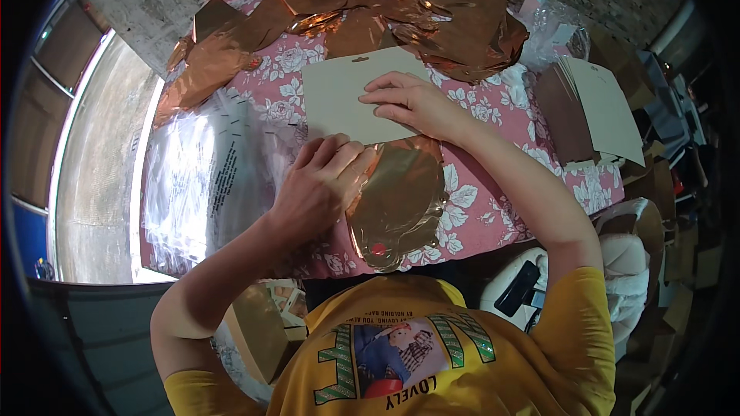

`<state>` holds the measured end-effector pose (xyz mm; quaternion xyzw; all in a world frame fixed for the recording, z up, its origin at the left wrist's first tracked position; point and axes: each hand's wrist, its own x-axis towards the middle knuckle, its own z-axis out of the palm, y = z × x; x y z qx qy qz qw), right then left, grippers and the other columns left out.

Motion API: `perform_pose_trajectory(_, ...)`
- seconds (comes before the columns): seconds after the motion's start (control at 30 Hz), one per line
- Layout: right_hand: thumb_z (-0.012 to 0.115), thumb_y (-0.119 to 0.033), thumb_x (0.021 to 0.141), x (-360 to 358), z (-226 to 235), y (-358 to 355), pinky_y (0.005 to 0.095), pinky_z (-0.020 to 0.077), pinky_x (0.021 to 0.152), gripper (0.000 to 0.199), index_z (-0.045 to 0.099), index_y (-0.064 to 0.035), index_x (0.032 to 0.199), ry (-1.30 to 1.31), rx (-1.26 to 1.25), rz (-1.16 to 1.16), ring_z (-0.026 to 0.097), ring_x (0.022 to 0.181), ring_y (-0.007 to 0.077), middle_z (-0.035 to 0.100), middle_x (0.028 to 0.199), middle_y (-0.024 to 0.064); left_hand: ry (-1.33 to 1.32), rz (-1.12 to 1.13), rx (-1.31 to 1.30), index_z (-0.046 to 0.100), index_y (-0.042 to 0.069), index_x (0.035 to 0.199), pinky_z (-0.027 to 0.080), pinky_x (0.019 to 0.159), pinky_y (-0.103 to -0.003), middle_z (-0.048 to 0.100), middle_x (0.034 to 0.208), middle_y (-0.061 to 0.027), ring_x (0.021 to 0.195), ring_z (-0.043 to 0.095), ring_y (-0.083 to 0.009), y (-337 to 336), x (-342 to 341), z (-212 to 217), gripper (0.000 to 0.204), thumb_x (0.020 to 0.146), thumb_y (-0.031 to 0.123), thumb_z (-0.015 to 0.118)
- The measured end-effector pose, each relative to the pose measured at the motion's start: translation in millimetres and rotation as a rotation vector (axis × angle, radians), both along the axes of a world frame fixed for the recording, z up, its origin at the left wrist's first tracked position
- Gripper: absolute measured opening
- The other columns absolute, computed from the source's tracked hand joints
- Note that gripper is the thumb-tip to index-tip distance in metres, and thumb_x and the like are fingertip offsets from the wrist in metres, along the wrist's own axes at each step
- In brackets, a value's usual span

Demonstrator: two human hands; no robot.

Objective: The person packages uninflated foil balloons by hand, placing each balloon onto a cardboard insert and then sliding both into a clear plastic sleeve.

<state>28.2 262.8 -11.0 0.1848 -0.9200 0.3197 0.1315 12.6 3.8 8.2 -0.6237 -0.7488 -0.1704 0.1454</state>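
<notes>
A cream card (339, 100) with a hang slot lies on the flowered cloth in front of me. My right hand (412, 104) rests on its right half, fingers stretched out over the surface. Below the card's near edge is a flat gold foil balloon (397, 204), folded, with a small red spot at its near end. My left hand (324, 177) is closed at the balloon's upper left, where it meets the card. Its curled fingers grip the foil's edge, and the fingertips are partly hidden.
Clear plastic bags (200, 177) lie in a pile at the left. Copper-coloured foil balloons (462, 31) spread across the table's far side. More cards (609, 112) stand stacked at the right edge. A phone (517, 289) lies on a white seat near my right elbow.
</notes>
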Motion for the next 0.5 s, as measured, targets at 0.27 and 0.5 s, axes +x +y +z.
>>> perform_pose_trajectory(0.27, 0.066, -0.015, 0.09, 6.2, -4.4, -1.0, 0.0357, 0.046, 0.099, 0.031, 0.069, -0.0118, 0.121, 0.083, 0.015, -0.057, 0.057, 0.116, 0.0257, 0.06, 0.124, 0.0079, 0.067, -0.02, -0.006, 0.061, 0.003, 0.123, 0.042, 0.099, -0.041, 0.057, 0.113, -0.0086, 0.112, 0.055, -0.0262, -1.0, 1.6, -1.6, 0.048, 0.077, 0.01, 0.069)
perform_pose_trajectory(0.5, 0.066, -0.015, 0.091, 0.2, 4.3, 8.1, 0.0357, 0.0472, 0.098, 0.029, 0.068, -0.0115, 0.119, -0.037, -0.026, 0.048, 0.057, 0.116, 0.0253, 0.059, 0.125, 0.0079, -0.014, -0.011, -0.078, 0.06, 0.002, 0.126, 0.043, 0.096, -0.039, 0.058, 0.112, -0.0086, 0.109, 0.055, -0.0254, 1.6, -0.6, 0.0, 0.046, 0.081, 0.012, 0.065)
